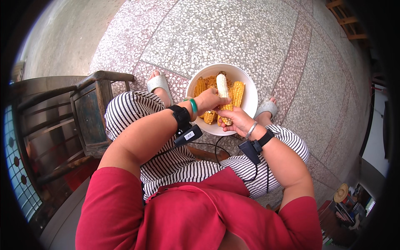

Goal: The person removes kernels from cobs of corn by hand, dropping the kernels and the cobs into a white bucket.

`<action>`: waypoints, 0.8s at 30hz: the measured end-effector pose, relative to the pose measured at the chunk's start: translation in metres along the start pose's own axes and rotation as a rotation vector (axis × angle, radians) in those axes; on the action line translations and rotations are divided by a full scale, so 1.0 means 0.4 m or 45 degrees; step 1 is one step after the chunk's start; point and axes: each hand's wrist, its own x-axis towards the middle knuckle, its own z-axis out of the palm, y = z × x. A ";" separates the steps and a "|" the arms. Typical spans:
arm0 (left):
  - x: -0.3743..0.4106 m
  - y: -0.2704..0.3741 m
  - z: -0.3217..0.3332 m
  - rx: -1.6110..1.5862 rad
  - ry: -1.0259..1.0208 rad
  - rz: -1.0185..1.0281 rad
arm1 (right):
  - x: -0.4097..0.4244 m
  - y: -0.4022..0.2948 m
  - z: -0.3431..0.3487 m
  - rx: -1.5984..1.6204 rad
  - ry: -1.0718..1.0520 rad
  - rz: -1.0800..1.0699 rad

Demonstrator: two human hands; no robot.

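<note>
My left hand (211, 99) and my right hand (237, 120) meet over a white plastic bucket (251, 97). Between them they hold a corn cob (222, 85), its far part bare and white, its near part still covered in yellow kernels. My left fingers cover its middle, so I cannot tell whether it is one cob or two. Around the near end curl the fingers of my right hand. Inside the bucket, a yellow ear of corn (238, 92) leans on the right wall, another ear (200, 86) lies at the left, and loose kernels (211, 80) show behind.
The bucket stands on a terrazzo floor (218, 40) between my slippered feet. A dark wooden chair (90, 115) is close at my left. Black cables (217, 150) hang from the wrist devices across my lap. Slatted wooden furniture (347, 20) stands at the far right.
</note>
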 end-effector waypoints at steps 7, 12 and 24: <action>-0.003 0.005 0.005 0.147 0.129 0.044 | -0.005 -0.006 0.013 0.036 -0.042 -0.014; -0.006 0.007 0.002 0.150 0.147 0.065 | -0.021 -0.022 0.038 -0.122 0.054 -0.090; 0.010 0.002 -0.007 0.034 -0.047 -0.004 | -0.005 -0.007 0.006 0.152 0.037 -0.020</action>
